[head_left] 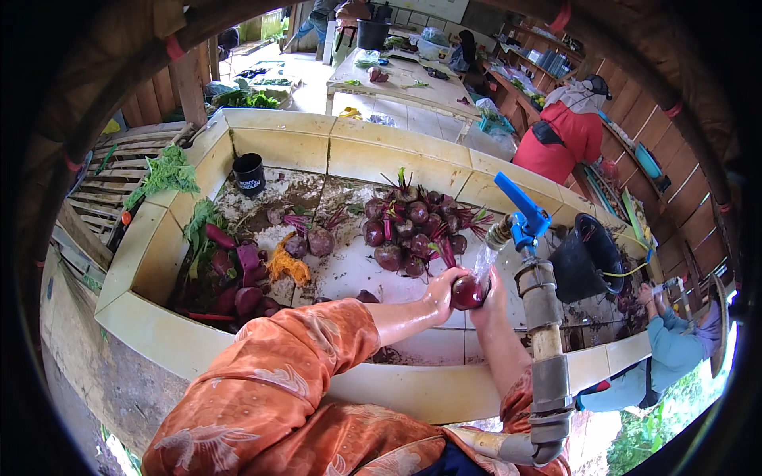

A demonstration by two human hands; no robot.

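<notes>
A dark red beetroot (467,293) sits between my two wet hands under a running tap. My left hand (441,295) is closed on its left side. On the other side, my right hand (491,301) cups it, the fingers partly hidden by the water. From the tap (527,222), which has a blue lever, a stream of water (483,260) falls onto the beetroot. Just beyond my hands lies a heap of beetroots (412,224) with cut stems. An orange scrubbing net (288,264) rests to the left, near a couple of loose beetroots (320,241).
A tiled basin wall (397,163) surrounds the work area. The grey standpipe (546,341) rises close to my right forearm. Inside the basin are a black mug (249,174), a black bucket (586,258) and more purple vegetables (248,301). Two people (559,135) (675,341) work at the right.
</notes>
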